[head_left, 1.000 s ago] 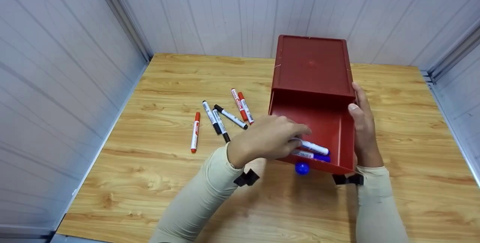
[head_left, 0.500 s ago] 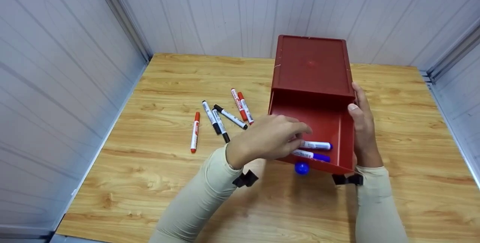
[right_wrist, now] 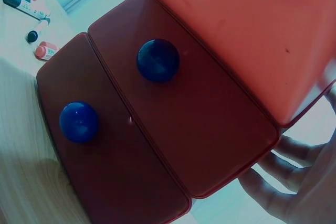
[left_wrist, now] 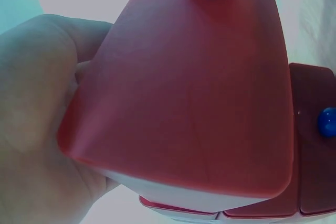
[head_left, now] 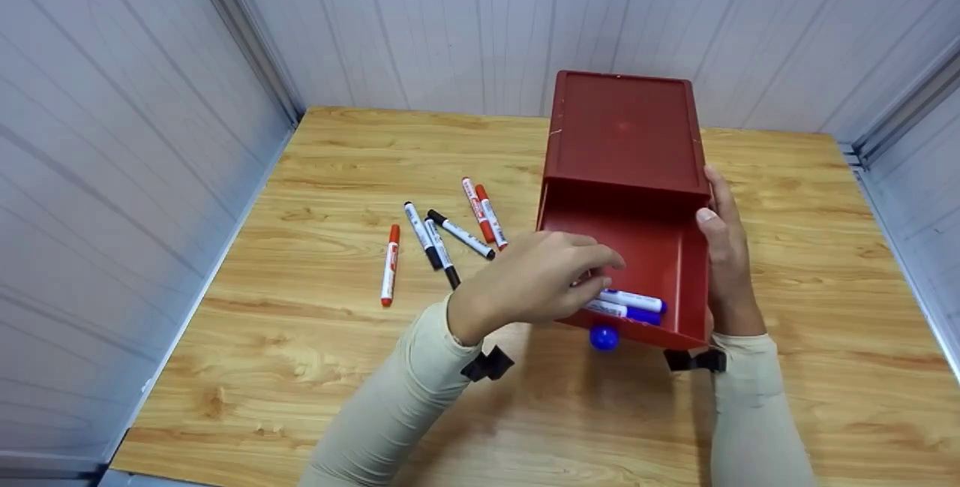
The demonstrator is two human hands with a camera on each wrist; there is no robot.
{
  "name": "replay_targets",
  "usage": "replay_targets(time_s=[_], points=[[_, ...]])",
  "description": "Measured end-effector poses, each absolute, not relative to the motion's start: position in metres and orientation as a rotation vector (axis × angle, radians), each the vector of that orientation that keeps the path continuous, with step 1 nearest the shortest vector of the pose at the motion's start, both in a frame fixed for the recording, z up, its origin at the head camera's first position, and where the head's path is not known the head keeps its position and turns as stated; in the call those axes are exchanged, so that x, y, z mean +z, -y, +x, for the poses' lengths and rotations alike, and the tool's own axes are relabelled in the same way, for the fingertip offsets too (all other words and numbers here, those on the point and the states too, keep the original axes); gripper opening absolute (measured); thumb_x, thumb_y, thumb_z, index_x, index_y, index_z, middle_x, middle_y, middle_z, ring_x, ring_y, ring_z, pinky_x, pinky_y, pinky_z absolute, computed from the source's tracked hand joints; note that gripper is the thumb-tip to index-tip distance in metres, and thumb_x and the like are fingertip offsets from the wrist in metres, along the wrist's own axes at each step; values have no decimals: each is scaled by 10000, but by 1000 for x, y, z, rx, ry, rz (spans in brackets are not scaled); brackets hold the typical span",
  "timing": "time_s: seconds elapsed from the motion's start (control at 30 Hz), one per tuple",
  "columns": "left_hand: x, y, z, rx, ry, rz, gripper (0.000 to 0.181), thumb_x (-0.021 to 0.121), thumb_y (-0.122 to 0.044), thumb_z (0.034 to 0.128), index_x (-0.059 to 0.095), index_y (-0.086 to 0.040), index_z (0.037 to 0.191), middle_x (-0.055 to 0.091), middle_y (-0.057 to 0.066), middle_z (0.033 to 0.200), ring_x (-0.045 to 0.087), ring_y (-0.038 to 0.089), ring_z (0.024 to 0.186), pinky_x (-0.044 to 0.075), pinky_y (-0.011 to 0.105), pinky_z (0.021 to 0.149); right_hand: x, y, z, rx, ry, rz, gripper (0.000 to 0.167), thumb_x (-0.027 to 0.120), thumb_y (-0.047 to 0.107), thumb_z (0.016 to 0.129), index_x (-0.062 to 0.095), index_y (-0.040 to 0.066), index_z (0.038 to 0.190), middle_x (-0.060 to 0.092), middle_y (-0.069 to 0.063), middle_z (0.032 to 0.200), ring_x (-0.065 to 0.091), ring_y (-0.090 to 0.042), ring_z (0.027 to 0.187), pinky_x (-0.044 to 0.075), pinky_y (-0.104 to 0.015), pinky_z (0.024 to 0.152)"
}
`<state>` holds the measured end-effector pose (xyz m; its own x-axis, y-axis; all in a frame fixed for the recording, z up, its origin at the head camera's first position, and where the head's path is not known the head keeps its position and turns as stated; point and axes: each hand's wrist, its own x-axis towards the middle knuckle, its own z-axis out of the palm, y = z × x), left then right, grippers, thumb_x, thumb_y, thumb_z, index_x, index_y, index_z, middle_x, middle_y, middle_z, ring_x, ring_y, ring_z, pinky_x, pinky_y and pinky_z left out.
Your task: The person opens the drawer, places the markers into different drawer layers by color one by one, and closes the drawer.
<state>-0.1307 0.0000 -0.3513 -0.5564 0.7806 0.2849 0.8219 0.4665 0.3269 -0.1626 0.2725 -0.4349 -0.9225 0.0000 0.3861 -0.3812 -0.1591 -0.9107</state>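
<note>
The red drawer cabinet [head_left: 626,130] stands on the table with its top drawer [head_left: 694,292] pulled out. Over the drawer's left wall reaches my left hand [head_left: 536,277], thumb and forefinger apart. Beside its fingertips, a blue-capped marker [head_left: 637,302] lies in the drawer along a second blue-capped marker [head_left: 643,316]; my hand hides their left ends. In the left wrist view, the drawer front [left_wrist: 189,103] covers my fingertips. My right hand [head_left: 727,254] rests along the right side, thumb by the drawer's edge. The right wrist view shows its fingers [right_wrist: 262,187] touching the cabinet's side.
Left of the cabinet lie several black-capped markers [head_left: 461,234], a pair of red markers [head_left: 491,217] and a single red marker [head_left: 391,266]. A blue knob [head_left: 604,338] sticks out from the open drawer. Below it are shut drawers with blue knobs [right_wrist: 79,122]. Pale panels [head_left: 420,29] enclose the table.
The upper blue-capped marker has dropped from my left fingers and shifted down beside the other one in the drawer. The left hand has barely moved; the right hand has stayed still.
</note>
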Motion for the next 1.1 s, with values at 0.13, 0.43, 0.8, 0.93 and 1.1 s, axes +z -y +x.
replay_targets(time_s=[0.13,0.43,0.8,0.93,1.1], points=[[-354,1,-129,-660,2553,-1402,228,577,-223,990,738,-188,1149,699,-88,1020,587,25,783,463,213,628,-435,-273,-163,2175,1848,436,574,381,160,1010,306,157,1579,304,-107,1590,300,-318,1397,370,-385,1077],[-363,6,-123,-753,2472,-1415,219,568,-213,993,744,-174,1117,707,-82,1002,579,21,748,445,185,605,-434,-274,-160,2151,1886,408,576,386,158,1009,307,154,1579,342,-127,1567,339,-339,1371,389,-424,1064],[-362,7,-119,-788,2442,-1448,206,593,-223,985,738,-163,1119,701,-70,979,530,28,685,415,159,575,-429,-276,-163,2029,1984,494,583,345,101,1018,274,154,1594,242,-70,1630,241,-321,1436,306,-451,1122],[-365,6,-116,-768,2395,-1415,202,587,-213,977,741,-173,1101,684,-79,942,541,35,708,433,180,601,-430,-277,-164,1963,1988,497,572,348,70,1002,342,141,1570,306,-84,1596,309,-330,1391,360,-389,1066],[-369,5,-115,-763,2333,-1371,195,581,-184,969,743,-172,1075,665,-85,932,548,31,755,449,198,636,-429,-278,-164,1828,2073,435,518,357,77,1004,443,114,1513,389,-97,1512,375,-296,1311,350,-352,1021]])
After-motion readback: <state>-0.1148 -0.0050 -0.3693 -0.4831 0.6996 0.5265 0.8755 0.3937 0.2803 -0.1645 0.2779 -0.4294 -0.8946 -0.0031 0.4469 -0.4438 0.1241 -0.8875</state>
